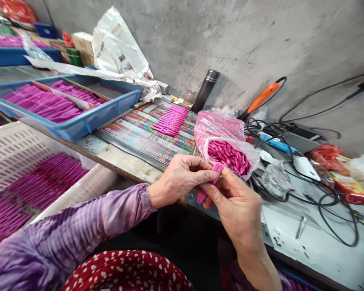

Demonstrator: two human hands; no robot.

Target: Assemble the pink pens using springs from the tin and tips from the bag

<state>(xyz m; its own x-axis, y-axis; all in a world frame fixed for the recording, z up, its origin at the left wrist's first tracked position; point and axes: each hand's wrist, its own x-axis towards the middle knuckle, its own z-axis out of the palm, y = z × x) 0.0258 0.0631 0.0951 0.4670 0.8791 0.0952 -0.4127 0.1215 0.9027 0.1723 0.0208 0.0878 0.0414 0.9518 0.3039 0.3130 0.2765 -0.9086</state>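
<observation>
My left hand (180, 180) and my right hand (238, 204) meet over the table's front edge, fingers closed around a slim magenta plastic piece (217, 168). The thumbs press on it; its top end shows above them and another magenta part pokes out below. The fingers cover its middle, so I cannot tell whether it is one part or two. Just beyond the hands lies an open pink plastic bag (220, 125) full of small shiny dark-pink pieces (229, 155). A neat row of magenta plastic sticks (172, 120) rests on the printed mat (130, 131) behind.
On the left are a blue tray (79, 131) of magenta sticks and a white basket (13, 149) with more. A black flask (205, 91) stands by the wall. To the right lie tangled black cables (321, 194), an orange-handled tool (263, 98) and crumpled plastic (277, 180).
</observation>
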